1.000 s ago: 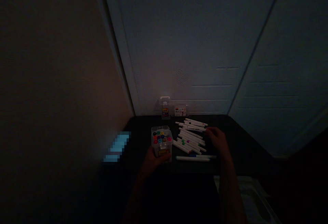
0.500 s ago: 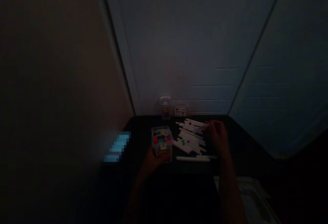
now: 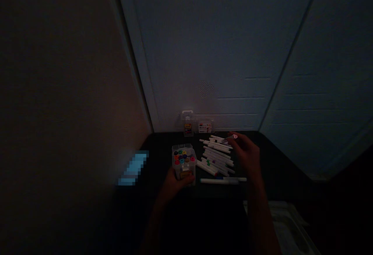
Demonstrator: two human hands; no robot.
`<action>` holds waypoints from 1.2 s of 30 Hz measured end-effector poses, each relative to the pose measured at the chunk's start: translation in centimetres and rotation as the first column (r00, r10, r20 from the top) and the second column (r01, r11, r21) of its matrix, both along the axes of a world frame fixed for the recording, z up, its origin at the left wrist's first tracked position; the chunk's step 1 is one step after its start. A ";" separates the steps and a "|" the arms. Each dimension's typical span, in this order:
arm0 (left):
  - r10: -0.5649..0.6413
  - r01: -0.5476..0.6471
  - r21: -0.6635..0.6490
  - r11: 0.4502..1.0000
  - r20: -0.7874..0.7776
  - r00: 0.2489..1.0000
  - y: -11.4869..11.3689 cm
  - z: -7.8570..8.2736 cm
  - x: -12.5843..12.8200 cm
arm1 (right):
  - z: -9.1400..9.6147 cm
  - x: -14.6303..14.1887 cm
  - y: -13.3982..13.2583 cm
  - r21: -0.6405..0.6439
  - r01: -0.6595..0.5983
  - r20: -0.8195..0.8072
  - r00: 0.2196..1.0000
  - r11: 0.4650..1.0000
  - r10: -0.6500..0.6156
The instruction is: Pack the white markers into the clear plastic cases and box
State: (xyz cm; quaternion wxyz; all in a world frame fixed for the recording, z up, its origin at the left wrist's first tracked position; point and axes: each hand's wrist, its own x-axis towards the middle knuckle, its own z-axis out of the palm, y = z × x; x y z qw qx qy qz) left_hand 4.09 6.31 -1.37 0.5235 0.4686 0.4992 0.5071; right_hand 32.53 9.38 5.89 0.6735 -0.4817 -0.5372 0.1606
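My left hand (image 3: 176, 182) is wrapped round the front of a clear plastic box (image 3: 184, 168) standing on the dark table. Inside the box several markers (image 3: 184, 156) stand upright, showing coloured ends in red, blue, yellow, green and pink. To the right, my right hand (image 3: 247, 151) pinches a marker (image 3: 234, 136) with a pinkish end, raised above a spread of loose white markers (image 3: 217, 152). Nearer the table's front edge lie two or so more white markers (image 3: 220, 181), side by side. The light is dim, so fine detail is lost.
Against the wall at the back stand a clear case with a label (image 3: 188, 127) and a low clear box with a white label (image 3: 205, 127). A pixelated bright patch (image 3: 133, 168) is at the left. Below the table at the right is a pale tray-like thing (image 3: 287, 224).
My right hand has moved slightly left and turned, tilting the marker so that its pinkish end faces me. My left hand and the box have stayed put.
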 end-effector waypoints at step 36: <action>0.001 -0.001 0.009 1.000 0.001 1.000 0.0 0.4 0.2 | 5.1 -11.0 -3.0 0.181 -0.315 0.312 0.917 0.932 0.249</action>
